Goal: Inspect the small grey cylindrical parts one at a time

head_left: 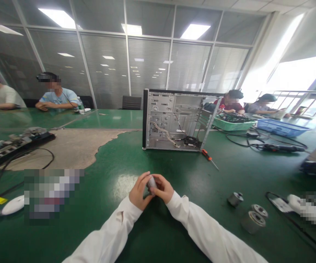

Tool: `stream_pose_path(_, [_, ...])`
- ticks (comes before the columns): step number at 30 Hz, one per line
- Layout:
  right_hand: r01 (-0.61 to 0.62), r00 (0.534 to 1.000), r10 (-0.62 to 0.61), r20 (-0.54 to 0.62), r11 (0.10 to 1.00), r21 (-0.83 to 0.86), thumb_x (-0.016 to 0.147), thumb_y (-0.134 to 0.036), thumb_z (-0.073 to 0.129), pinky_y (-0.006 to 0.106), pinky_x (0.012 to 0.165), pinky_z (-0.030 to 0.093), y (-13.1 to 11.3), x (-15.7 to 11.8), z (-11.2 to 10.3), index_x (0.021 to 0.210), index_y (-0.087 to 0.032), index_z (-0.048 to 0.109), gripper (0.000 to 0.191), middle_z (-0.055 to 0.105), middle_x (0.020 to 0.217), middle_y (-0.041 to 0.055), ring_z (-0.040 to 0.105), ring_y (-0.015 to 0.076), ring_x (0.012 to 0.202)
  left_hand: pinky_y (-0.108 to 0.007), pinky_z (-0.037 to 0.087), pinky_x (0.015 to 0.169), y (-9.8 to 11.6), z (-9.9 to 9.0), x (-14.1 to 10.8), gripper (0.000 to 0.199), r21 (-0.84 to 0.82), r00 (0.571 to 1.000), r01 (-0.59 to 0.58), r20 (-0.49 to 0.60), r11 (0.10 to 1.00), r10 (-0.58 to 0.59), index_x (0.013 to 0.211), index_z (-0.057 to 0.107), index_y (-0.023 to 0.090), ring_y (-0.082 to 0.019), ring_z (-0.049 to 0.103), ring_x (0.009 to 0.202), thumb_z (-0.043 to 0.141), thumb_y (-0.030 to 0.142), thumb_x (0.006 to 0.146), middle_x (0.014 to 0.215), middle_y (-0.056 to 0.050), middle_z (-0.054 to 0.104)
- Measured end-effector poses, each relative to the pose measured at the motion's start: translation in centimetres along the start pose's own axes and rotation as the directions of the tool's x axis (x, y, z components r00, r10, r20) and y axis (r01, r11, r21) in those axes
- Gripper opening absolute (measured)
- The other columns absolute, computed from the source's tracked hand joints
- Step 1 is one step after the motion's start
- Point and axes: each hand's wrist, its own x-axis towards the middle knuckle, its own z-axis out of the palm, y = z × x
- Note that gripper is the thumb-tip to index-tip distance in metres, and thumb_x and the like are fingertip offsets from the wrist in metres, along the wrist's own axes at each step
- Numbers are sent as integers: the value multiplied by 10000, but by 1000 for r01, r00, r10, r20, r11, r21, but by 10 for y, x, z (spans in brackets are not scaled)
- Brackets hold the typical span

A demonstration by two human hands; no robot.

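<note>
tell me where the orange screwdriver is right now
The orange screwdriver lies right of centre in the head view, on the green table, beside the lower right corner of the open computer case.

A big wall of glass (149, 54) runs across the back of the room, cut into tall panes by pale bars (171, 36). Grey blinds (103, 76) with thin, flat strips fill the lower panes. Bright white light shapes (195, 31) show in the upper panes, with smaller ones lower down. A bit of white ceiling (278, 6) shows at the top right. On the right, a big window (305, 73) lets in lots of light — it looks almost all white — and a railing (308, 92) stands by it. The worktop (125, 157) is green and shiny, with a tan, jagged-edged patch (73, 146) on the left. A dark chair (132, 103) stands behind its far side.
</note>
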Motion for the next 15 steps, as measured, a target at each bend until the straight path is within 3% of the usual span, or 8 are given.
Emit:
stream_pose_path(4, [-1,999,3,-40,999,35,638,-279,601,321,666,464,3,2,-1,1084,-197,371,508,602,835,48,581,170,751,-351,186,995,3,6,-3,417,-25,994,-105,-12,994,105,997,512,165,-229,335,1140,596,124,590,1185,-112,434])
stream_pose_path(7, [-1,994,-4,-105,999,-54,622,-224,606,325,671,461,1,3,-3,1089,-198,364,527,607,870,58,583,171,757,-353,193,991,2,10,-5,523,-74,990,-136,-44,988,133,1062,468,142,-241,314,1155,616,119,561,1225,-127,393])
stream_pose_path(12, [34,982,-81,-173,964,-262,596,-178,609,329,695,455,-7,2,-3,1060,-202,399,510,604,929,60,571,186,834,-351,339,895,-14,7,-2,641,-335,986,67,-119,940,-113,1111,404,177,-267,378,1106,671,240,531,1273,-120,317])
stream_pose_path(15, [89,970,-164,-179,926,-366,572,-176,613,332,720,452,-9,1,-2,1043,-205,424,509,608,916,52,566,191,850,-353,409,806,-29,0,4,534,-497,939,286,-24,819,-343,1008,466,165,-254,497,970,657,363,550,1142,-137,445])
